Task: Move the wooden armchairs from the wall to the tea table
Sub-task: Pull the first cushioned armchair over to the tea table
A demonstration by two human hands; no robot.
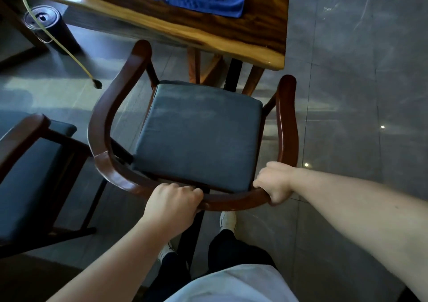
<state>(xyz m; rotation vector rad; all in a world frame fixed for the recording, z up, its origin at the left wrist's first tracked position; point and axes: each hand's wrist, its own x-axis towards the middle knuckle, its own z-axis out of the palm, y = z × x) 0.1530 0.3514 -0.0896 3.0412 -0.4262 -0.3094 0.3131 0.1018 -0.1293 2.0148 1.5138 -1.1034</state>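
You're gripping the armchair (pixel 196 137) by its curved back rail, left hand (pixel 172 201) wrapped over the rail's middle, right hand (pixel 274 182) clamped on the right rear bend. The chair is sitting directly ahead of you, open front facing the tabletop (pixel 208 31), armrest tips just short of its edge. Any push is going straight forward; a second armchair (pixel 30 174) is crowding the left side.
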